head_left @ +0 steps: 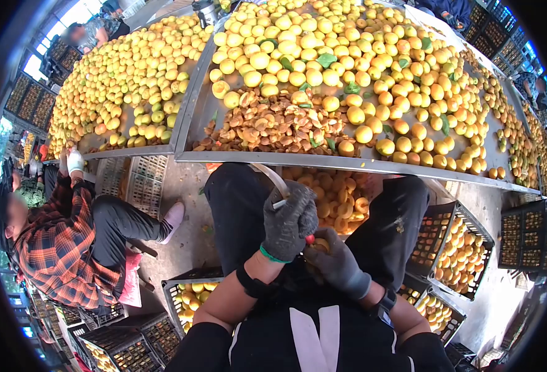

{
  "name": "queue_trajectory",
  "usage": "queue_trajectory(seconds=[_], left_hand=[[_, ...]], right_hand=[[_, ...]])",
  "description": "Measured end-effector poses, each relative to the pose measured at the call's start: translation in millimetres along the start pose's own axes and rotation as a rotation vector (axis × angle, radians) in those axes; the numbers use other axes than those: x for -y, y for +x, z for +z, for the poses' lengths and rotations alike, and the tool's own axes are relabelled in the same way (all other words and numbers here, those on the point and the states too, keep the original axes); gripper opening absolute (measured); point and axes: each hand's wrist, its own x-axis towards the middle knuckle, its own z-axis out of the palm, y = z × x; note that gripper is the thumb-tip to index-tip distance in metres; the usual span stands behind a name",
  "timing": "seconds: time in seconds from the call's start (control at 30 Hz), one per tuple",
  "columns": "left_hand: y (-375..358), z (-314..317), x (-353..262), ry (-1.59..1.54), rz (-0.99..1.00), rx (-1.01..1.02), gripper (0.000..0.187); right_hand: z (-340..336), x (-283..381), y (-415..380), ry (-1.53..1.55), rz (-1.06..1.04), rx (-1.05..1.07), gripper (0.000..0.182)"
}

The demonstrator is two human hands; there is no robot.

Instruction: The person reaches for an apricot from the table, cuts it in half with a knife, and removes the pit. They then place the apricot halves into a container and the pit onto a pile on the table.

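Note:
My left hand [290, 218], in a dark grey glove with a green cuff edge, is closed above my lap. A small red tip [310, 239] shows at its lower side, and a pale narrow strip [272, 178] runs up from its upper side; I cannot make out what the fingers hold. Close beside it, my right hand [341, 265], in a grey glove, is curled round an apricot [320, 245], mostly hidden by the fingers. Between my knees lie many halved apricots [341, 198] in a container below the table edge.
A metal-rimmed table [286, 159] bears whole yellow apricots [323, 37] and a heap of brownish pits and scraps [273, 124]. Black crates of apricots [462, 251] stand at my right, another crate [173, 297] at my left. A person in a plaid shirt [56, 260] sits at left.

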Motion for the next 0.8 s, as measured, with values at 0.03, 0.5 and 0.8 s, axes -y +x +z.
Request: queue_trajectory(seconds=[0.03, 0.5, 0.8], left_hand=[[3.7, -0.4, -1.1, -0.091, -0.003, 0.003, 0.007], [21.0, 14.7, -4.8, -0.156, -0.144, -0.038, 0.008], [25.4, 14.2, -8.2, -0.154, -0.274, -0.064, 0.013]], right_hand=[[1.8, -4.1, 0.8, -0.127, -0.097, -0.07, 0.035], [-13.4, -35.1, 19.0, -0.577, -0.911, -0.256, 0.05], [-22.2, -29.1, 19.7, -0.571, -0.985, -0.094, 0.045]])
